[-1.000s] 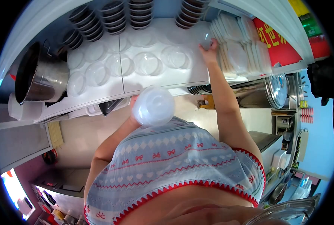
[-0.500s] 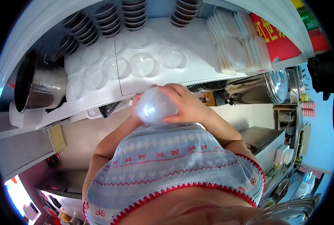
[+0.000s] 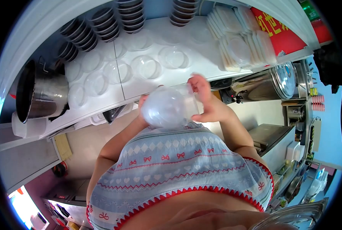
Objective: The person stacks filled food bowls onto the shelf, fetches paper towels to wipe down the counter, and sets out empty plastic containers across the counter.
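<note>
In front of my chest, my left hand (image 3: 143,105) is wrapped round a stack of clear plastic bowls (image 3: 161,107), mostly behind it with only some fingers showing. At the stack's right end, my right hand (image 3: 209,100) spans a clear plastic bowl (image 3: 189,100), thumb at its lower edge and fingers at its upper edge. That bowl sticks out from the stack; whether it is fully apart I cannot tell. Beyond my hands, several round clear bowls (image 3: 146,67) stand in rows on the white counter (image 3: 155,85).
Stacks of dark cups (image 3: 130,17) line the counter's back. Piled translucent lids or containers (image 3: 240,50) stand at the right, near a red sign (image 3: 272,28). A large metal pot (image 3: 48,92) is at the left. A big steel vessel (image 3: 255,86) stands right of the counter.
My right hand has moved right from its grip on the stack, and the end bowl now juts out that way. My left hand stays round the stack.
</note>
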`<action>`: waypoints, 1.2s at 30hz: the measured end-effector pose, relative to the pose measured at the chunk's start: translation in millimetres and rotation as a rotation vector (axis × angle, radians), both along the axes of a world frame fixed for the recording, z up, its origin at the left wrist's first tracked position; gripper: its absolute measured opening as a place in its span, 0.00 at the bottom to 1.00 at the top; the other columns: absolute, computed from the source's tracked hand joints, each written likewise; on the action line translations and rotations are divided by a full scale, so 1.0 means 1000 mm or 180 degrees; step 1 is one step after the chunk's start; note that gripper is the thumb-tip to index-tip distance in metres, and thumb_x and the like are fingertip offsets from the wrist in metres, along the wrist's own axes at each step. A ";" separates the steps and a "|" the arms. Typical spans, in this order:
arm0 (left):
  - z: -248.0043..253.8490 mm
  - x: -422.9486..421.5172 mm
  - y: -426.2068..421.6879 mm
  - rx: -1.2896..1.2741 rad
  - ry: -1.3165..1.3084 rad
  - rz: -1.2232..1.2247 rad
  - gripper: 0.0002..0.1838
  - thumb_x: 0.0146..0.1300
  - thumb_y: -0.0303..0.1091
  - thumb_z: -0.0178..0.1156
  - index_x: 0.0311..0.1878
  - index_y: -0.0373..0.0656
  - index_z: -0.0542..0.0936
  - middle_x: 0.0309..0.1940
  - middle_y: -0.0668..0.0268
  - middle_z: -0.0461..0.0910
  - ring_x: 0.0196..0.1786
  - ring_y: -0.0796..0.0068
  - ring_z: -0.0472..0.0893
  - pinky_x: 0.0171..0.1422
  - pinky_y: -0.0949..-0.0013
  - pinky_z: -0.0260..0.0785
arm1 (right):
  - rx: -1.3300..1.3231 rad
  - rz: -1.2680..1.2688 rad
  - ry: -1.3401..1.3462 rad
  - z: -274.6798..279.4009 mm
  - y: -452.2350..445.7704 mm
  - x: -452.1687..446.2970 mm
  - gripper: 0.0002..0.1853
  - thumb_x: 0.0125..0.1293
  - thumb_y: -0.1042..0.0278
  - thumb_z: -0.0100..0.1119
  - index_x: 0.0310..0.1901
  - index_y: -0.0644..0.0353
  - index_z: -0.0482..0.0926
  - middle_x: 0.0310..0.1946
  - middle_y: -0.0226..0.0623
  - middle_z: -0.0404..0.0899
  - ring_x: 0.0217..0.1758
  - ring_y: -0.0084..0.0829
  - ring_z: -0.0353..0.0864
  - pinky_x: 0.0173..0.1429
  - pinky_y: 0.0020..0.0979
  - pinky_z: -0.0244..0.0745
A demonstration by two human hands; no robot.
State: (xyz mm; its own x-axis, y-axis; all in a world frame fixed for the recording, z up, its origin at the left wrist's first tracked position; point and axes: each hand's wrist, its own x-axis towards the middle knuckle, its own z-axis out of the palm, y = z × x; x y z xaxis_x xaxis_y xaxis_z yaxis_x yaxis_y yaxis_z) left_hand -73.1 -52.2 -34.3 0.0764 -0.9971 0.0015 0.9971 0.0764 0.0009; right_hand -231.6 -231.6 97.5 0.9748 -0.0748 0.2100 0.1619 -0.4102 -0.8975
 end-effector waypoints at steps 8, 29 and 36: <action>-0.011 -0.003 0.004 0.0522 -0.0128 0.0260 0.35 0.57 0.53 0.45 0.67 0.48 0.66 0.63 0.58 0.71 0.63 0.53 0.71 0.69 0.46 0.62 | 0.2476 -0.1435 -0.1019 -0.085 -0.088 0.008 0.51 0.60 0.65 0.61 0.74 0.48 0.31 0.62 0.40 0.56 0.65 0.37 0.63 0.69 0.42 0.59; -0.034 -0.020 -0.012 0.0688 -0.0201 0.0255 0.36 0.58 0.58 0.42 0.68 0.50 0.65 0.64 0.53 0.68 0.65 0.52 0.68 0.71 0.49 0.59 | 0.0797 -0.2084 0.0486 -0.091 -0.035 -0.023 0.25 0.68 0.67 0.54 0.63 0.63 0.58 0.54 0.48 0.67 0.57 0.35 0.69 0.59 0.33 0.68; 0.017 -0.050 -0.039 0.0107 -0.1072 -0.0400 0.38 0.57 0.57 0.46 0.69 0.48 0.63 0.69 0.55 0.62 0.69 0.54 0.64 0.73 0.51 0.55 | 0.3109 -0.1342 0.0755 -0.063 0.065 -0.076 0.40 0.66 0.48 0.53 0.74 0.47 0.46 0.66 0.42 0.59 0.66 0.40 0.65 0.62 0.43 0.70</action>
